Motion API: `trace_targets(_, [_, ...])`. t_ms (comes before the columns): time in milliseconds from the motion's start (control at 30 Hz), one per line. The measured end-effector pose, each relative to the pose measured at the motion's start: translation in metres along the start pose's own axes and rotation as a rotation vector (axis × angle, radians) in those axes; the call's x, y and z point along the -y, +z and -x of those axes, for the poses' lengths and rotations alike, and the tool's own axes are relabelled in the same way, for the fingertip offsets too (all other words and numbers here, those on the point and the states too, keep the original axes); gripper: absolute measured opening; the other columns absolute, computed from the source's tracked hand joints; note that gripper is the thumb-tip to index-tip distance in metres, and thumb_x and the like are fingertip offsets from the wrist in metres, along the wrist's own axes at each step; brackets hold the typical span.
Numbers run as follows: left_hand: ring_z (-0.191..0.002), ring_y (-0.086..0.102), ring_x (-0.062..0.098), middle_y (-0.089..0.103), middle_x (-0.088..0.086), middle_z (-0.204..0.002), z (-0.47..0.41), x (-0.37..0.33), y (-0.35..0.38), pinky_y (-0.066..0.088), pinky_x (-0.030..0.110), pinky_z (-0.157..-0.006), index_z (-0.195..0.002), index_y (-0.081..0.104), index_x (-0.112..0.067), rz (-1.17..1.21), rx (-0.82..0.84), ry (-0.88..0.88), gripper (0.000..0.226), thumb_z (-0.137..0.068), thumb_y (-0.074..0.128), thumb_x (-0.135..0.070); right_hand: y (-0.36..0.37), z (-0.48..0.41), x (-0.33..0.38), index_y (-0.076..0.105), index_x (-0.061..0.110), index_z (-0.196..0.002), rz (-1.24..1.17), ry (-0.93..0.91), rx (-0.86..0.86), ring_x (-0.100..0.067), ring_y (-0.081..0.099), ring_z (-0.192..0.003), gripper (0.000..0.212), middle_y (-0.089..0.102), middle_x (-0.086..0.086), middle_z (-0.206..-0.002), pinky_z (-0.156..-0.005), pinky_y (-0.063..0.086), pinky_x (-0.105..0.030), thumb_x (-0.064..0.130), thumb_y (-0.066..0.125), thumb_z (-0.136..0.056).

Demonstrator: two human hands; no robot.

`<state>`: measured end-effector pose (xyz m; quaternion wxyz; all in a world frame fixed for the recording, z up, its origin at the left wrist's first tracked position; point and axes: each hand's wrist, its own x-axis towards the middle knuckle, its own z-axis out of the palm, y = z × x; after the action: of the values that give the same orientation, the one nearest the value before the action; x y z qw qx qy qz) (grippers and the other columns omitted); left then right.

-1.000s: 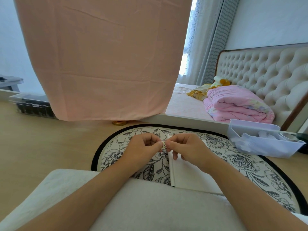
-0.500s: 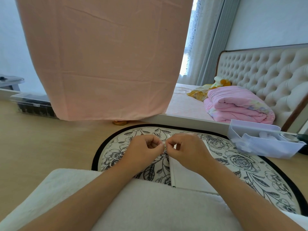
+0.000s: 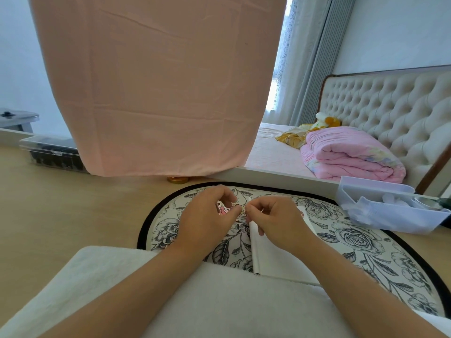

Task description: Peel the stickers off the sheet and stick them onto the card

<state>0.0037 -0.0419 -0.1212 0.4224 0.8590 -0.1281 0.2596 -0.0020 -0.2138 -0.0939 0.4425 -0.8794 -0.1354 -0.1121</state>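
The left hand (image 3: 207, 217) and right hand (image 3: 277, 217) pinch the sticker sheet (image 3: 222, 210) — print unreadable.

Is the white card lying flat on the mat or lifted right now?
Flat: the white card lies on the floral mat, beneath the right hand; the left hand holds the sticker sheet.

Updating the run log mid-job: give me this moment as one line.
stage: peeling | left hand: holds sticker sheet | right hand: pinches sheet edge | card: on floral mat, partly hidden by right hand
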Motion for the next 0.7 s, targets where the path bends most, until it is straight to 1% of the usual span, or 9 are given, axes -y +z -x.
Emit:
trace_targets(67, [-0.067, 0.057, 0.001, 0.066, -0.02, -0.076, 0.0003, -0.0009, 0.0013, 0.048, 0.022, -0.061, -0.085, 0.067, -0.036, 0.033, 0.035, -0.027, 0.007, -0.085, 0.072, -0.039, 0.0018, -0.0007, -0.0015, 0.072, 0.031, -0.071, 0.066, -0.037, -0.031, -0.001, 0.053, -0.045, 0.025, 0.062, 0.022, -0.053, -0.052, 0.038, -0.01, 0.023, 0.066, -0.094])
trace_targets(100, [-0.066, 0.058, 0.001, 0.067, -0.021, -0.074, 0.0005, -0.0006, 0.0026, 0.049, 0.023, -0.062, -0.085, 0.069, -0.036, 0.051, 0.066, -0.054, 0.004, -0.086, 0.071, -0.04, 0.0022, -0.0012, -0.0029, 0.073, 0.033, -0.073, 0.108, -0.054, -0.044, -0.002, 0.056, -0.049, 0.023, 0.064, 0.023, -0.058, -0.056, 0.039, -0.013, 0.026, 0.066, -0.094])
trace_targets(167, [-0.065, 0.059, -0.001, 0.068, -0.021, -0.072, 0.0005, 0.0002, 0.0048, 0.051, 0.022, -0.063, -0.086, 0.074, -0.035, 0.096, 0.108, -0.102, 0.007, -0.088, 0.07, -0.039, 0.0029, -0.0014, -0.0042, 0.076, 0.034, -0.079, 0.184, -0.067, -0.052, -0.004, 0.061, -0.056, 0.018, 0.067, 0.026, -0.067, -0.059, 0.039, -0.017, 0.031, 0.065, -0.094])
trace_targets(267, [-0.063, 0.063, 0.0, 0.071, -0.015, -0.07, -0.0009, 0.0006, 0.0058, 0.054, 0.021, -0.064, -0.083, 0.078, -0.029, 0.206, 0.128, -0.163, 0.01, -0.088, 0.071, -0.034, 0.0034, -0.0001, -0.0036, 0.075, 0.037, -0.082, 0.296, -0.102, -0.069, -0.002, 0.062, -0.066, 0.016, 0.068, 0.027, -0.073, -0.055, 0.031, -0.01, 0.036, 0.064, -0.093])
trace_targets(367, [-0.064, 0.066, 0.002, 0.073, -0.011, -0.07, -0.0018, 0.0012, 0.0065, 0.057, 0.021, -0.065, -0.08, 0.077, -0.026, 0.259, 0.138, -0.185, 0.01, -0.088, 0.072, -0.03, 0.0031, 0.0009, -0.0015, 0.075, 0.037, -0.083, 0.37, -0.144, -0.078, 0.0, 0.06, -0.071, 0.015, 0.067, 0.025, -0.073, -0.054, 0.032, -0.009, 0.038, 0.063, -0.093])
trace_targets(433, [-0.064, 0.065, 0.003, 0.072, -0.009, -0.07, -0.0018, 0.0019, 0.0069, 0.054, 0.017, -0.062, -0.08, 0.076, -0.026, 0.259, 0.138, -0.187, 0.01, -0.088, 0.071, -0.028, 0.0037, 0.0004, -0.0021, 0.075, 0.036, -0.085, 0.41, -0.16, -0.079, 0.0, 0.059, -0.071, 0.015, 0.066, 0.024, -0.072, -0.053, 0.032, -0.008, 0.039, 0.063, -0.094])
trace_targets(500, [-0.06, 0.06, 0.003, 0.07, -0.008, -0.069, -0.0018, 0.0025, 0.0074, 0.049, 0.014, -0.057, -0.08, 0.074, -0.026, 0.243, 0.141, -0.181, 0.01, -0.089, 0.07, -0.026, 0.0051, -0.0006, -0.0041, 0.075, 0.035, -0.086, 0.414, -0.193, -0.089, -0.002, 0.059, -0.068, 0.015, 0.066, 0.022, -0.073, -0.056, 0.033, -0.01, 0.039, 0.063, -0.094])
trace_targets(567, [-0.056, 0.053, -0.001, 0.066, -0.009, -0.066, -0.002, 0.0036, 0.0078, 0.043, 0.012, -0.053, -0.08, 0.072, -0.025, 0.239, 0.154, -0.168, 0.011, -0.09, 0.069, -0.025, 0.0065, -0.0013, -0.0061, 0.075, 0.033, -0.086, 0.404, -0.21, -0.096, -0.002, 0.059, -0.066, 0.014, 0.067, 0.021, -0.074, -0.06, 0.04, -0.019, 0.038, 0.063, -0.093])
trace_targets(700, [-0.053, 0.048, -0.001, 0.062, -0.01, -0.066, -0.0029, 0.0052, 0.0081, 0.04, 0.012, -0.052, -0.082, 0.07, -0.025, 0.23, 0.186, -0.134, 0.012, -0.093, 0.065, -0.026, 0.007, -0.0015, -0.0058, 0.072, 0.037, -0.079, 0.334, -0.161, -0.087, -0.004, 0.061, -0.066, 0.016, 0.067, 0.023, -0.073, -0.059, 0.036, -0.016, 0.036, 0.064, -0.092])
